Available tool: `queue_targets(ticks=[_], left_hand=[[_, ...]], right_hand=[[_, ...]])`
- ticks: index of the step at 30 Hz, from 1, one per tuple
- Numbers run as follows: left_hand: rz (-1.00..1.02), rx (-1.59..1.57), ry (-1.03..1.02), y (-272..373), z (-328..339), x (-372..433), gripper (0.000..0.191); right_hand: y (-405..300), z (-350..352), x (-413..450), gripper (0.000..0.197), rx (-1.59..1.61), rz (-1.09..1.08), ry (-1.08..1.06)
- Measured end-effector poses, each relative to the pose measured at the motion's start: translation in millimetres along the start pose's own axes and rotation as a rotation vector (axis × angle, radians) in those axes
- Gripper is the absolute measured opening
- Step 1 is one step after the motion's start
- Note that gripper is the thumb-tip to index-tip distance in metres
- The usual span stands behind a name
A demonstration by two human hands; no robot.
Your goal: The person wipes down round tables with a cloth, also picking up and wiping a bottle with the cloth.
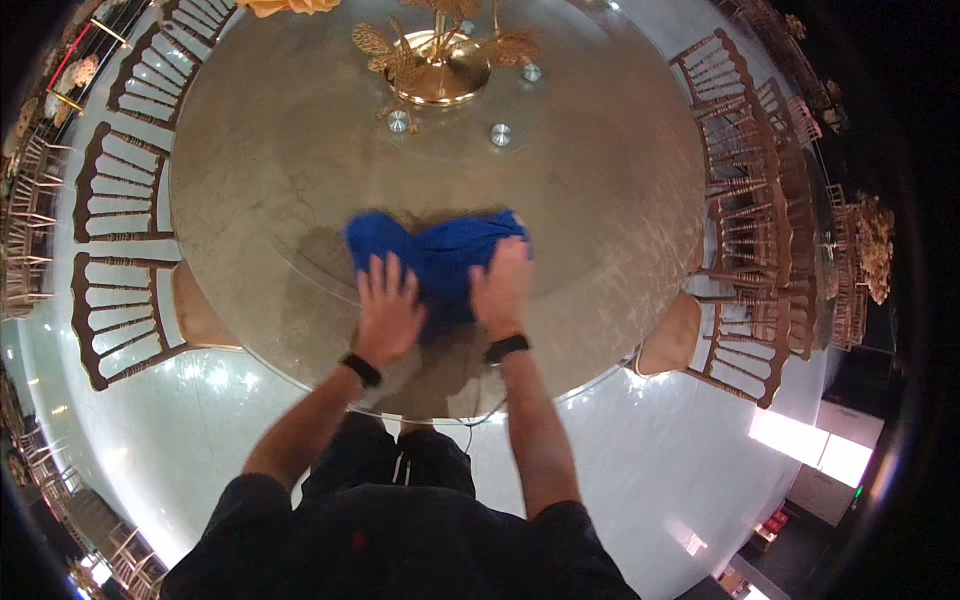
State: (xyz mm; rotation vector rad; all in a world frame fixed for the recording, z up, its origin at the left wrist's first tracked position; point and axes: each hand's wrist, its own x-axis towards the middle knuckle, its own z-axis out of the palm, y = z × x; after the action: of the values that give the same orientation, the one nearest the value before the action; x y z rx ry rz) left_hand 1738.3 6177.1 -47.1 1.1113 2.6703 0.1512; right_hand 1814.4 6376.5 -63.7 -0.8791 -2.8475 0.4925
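Observation:
A blue cloth lies bunched and spread on the round table in front of me. My left hand rests flat on the cloth's left part, its fingers spread. Flat on the right part is my right hand, blurred, with the thumb held away from the fingers. Neither hand's fingers curl around the fabric. A dark band circles each wrist. The cloth's near edge is partly hidden between the hands and in shadow.
A gold centrepiece base with gold openwork leaf-like ornaments stands toward the table's far side. Round metal caps sit near it. Brown spindle-back chairs line both sides. A thin cable hangs at the near edge.

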Motion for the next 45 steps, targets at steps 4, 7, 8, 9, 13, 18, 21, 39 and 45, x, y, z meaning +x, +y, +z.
queue_targets(ticks=[4, 7, 8, 9, 13, 18, 21, 39, 45], left_hand=[[0.044, -0.188, 0.144, 48, 22, -23, 0.07], [-0.07, -0.145, 0.146, 28, 19, -6, 0.069], [-0.06, -0.134, 0.149, 11, 15, 0, 0.069], [-0.044, -0.125, 0.152, -6, 12, 9, 0.069], [-0.142, -0.023, 0.274, -82, 5, 41, 0.067], [-0.151, 0.028, 0.095, -47, -9, 33, 0.066], [0.002, -0.078, -0.016, 22, -1, -12, 0.073], [-0.212, 0.083, 0.108, -76, -9, 50, 0.067], [0.083, -0.136, -0.058, 38, 8, -33, 0.072]], right_hand=[[75, -6, 10, 0.075, -0.195, 0.068, 0.09], [42, 7, -18, 0.077, -0.258, 0.124, 0.065], [23, 13, -29, 0.077, -0.241, 0.1, 0.065], [4, 20, -36, 0.078, -0.227, 0.081, 0.068], [-88, 32, -62, 0.082, 0.037, -0.125, -0.054], [-83, 33, -51, 0.08, 0.101, -0.176, -0.071], [0, 21, -33, 0.078, 0.092, -0.005, -0.035], [-94, 26, -51, 0.079, 0.035, -0.105, -0.057], [59, 18, -23, 0.076, -0.295, -0.026, 0.081]])
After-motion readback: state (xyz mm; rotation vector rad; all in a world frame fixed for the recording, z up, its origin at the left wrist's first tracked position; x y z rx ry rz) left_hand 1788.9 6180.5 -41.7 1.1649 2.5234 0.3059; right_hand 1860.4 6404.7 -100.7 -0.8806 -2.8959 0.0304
